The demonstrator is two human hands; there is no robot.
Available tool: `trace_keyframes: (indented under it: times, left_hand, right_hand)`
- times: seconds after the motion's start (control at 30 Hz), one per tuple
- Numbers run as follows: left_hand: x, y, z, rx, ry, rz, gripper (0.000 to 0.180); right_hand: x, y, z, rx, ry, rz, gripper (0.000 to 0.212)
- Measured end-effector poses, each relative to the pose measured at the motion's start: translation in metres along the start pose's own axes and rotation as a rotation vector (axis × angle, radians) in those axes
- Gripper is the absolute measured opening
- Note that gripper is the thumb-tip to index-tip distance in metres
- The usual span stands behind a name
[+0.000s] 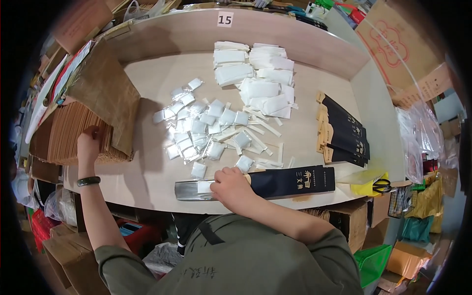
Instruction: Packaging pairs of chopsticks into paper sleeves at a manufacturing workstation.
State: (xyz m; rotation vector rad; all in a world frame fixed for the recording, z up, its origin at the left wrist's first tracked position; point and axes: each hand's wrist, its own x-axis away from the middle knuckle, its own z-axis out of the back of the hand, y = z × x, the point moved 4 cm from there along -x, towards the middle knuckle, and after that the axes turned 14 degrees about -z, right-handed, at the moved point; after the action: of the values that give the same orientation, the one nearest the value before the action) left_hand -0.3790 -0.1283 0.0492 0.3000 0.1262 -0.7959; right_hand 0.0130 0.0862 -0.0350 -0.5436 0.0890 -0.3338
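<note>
My left hand (89, 143) reaches into an open cardboard box (110, 78) at the left. Its fingers are curled against a tight row of brown paper pieces (73, 129) standing on edge, and the fingertips are partly hidden. My right hand (233, 189) is closed over a shiny metal trough (191, 191) at the table's near edge, where the trough meets a long dark blue printed sleeve (290, 182). A white packet (204, 187) lies in the trough, partly under that hand. Beyond it, small clear-wrapped white packets (198, 125) lie in a loose pile.
Stacks of flat white packets (265, 88) lie at the back. Thin pale strips (265, 129) are scattered beside the pile. More dark blue sleeves (344, 130) are fanned out at the right, near black-handled scissors (381, 185) by a yellow piece. A low partition (295, 39) borders the table.
</note>
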Motion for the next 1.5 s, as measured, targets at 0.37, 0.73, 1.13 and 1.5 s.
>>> trace_keyframes:
  times: [0.37,0.73,1.13,1.5]
  left_hand:
    - [0.033,0.006,0.003,-0.073,0.28,0.065,0.028]
    - [0.197,0.075,-0.109,0.498,0.674,0.278,0.021]
    - [0.188,0.126,-0.127,0.419,0.509,0.074,0.017]
    - [0.184,0.134,-0.123,0.394,0.476,0.062,0.015]
  right_hand:
    - [-0.003,0.007,0.011,-0.023,0.044,-0.102,0.016]
    - [-0.014,0.153,0.077,0.287,0.18,-0.406,0.009]
    - [-0.113,0.148,0.073,0.187,0.213,-0.279,0.011]
    - [-0.118,0.135,0.089,0.598,-0.129,-0.232,0.012]
